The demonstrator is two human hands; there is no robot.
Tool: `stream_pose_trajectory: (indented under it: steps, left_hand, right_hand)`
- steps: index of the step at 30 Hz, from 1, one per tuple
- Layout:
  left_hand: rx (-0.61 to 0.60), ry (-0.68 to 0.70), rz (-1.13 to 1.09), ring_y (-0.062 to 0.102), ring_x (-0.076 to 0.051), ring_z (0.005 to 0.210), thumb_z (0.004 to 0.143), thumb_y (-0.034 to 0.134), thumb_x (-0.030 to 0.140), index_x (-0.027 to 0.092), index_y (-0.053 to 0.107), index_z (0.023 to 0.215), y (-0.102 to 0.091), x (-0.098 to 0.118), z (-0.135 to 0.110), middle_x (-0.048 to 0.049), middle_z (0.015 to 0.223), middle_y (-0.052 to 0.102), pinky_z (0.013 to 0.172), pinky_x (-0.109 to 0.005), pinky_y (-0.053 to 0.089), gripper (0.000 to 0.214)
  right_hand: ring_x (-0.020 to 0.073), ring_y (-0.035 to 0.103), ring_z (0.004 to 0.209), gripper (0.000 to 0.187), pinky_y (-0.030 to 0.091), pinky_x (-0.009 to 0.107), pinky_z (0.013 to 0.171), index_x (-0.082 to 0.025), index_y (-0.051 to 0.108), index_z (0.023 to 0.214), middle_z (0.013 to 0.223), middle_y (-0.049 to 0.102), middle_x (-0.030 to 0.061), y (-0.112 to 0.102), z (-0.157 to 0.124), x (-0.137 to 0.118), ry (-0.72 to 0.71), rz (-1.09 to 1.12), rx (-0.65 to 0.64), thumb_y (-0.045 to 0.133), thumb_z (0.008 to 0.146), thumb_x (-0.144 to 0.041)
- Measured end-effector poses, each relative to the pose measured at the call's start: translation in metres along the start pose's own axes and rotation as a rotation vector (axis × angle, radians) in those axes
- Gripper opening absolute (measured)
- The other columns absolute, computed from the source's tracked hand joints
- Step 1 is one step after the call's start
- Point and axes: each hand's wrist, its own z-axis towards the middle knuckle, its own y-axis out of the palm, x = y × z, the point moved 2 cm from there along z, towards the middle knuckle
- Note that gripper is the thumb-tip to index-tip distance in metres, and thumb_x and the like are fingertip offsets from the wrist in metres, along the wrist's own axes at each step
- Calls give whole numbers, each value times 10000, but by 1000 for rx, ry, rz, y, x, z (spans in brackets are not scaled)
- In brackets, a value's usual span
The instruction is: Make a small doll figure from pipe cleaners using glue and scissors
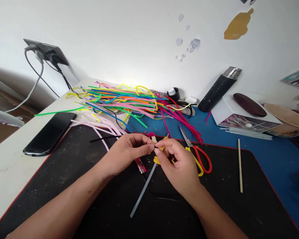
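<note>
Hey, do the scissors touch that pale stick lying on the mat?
Apart. The head view shows a strip of bare black mat between the scissors and the pale stick.

table (pixel 12 166): phone (pixel 49 134), pipe cleaners (pixel 124 99), black mat (pixel 104 215) | mat: wooden stick (pixel 240 166), scissors (pixel 189 142) across far edge

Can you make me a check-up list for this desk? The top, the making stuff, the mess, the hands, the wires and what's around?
Surface: black mat, red-edged, with specks on it.
Job's things: black fuzzy stem; translucent stick and scissors on the mat.
Clutter: heap of colourful stems; phone at left.
Hands: left hand seems to pinch the black fuzzy stem; right hand has fingertips close by, grip unclear.
Cables: plugged in at the wall, left.
Surroundings: white wall with a tan patch.
</note>
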Motion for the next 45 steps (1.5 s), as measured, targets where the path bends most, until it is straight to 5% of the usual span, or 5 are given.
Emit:
stream_pose_trajectory:
  steps: [23,27,31,39,45]
  left_hand:
    - [-39,-43,-163,587,-107,667,847,858,416,158,825,844,2,-9,1,-37,792,756,640,-212,466,260]
    - [-55,-123,-464,738,-241,1057,954,740,452,127,808,1112,5,-8,0,-153,1166,801,949,-319,567,368]
    - [-103,-170,-775,572,-325,1429,1059,504,562,58,712,1300,12,-3,0,-236,1492,637,1204,-407,434,596]
    - [-54,-159,-1007,462,-321,1528,1075,363,640,11,402,1593,24,-7,2,-247,1584,545,1303,-430,293,816]
    - [-55,-135,-1038,456,-319,1532,1061,461,587,38,455,1561,25,-8,1,-233,1589,545,1293,-430,315,743]
  right_hand:
    - [97,443,474,111,359,218,467,-206,671,909,568,490,-82,-2,-1,-3,-19,-7,5,608,990,-247]
    - [104,478,486,98,386,223,486,-208,670,929,578,504,-78,-2,-1,-1,-23,-11,4,606,988,-255]
    - [107,487,492,106,384,222,484,-209,672,926,583,509,-75,-1,0,-1,-19,-33,-6,604,991,-256]
    - [93,492,486,101,412,211,512,-200,701,916,582,513,-79,15,-6,-2,-52,-75,-86,617,970,-210]
    - [99,511,484,108,411,209,493,-203,727,935,581,543,-69,22,-8,0,-55,-103,-128,622,960,-212]
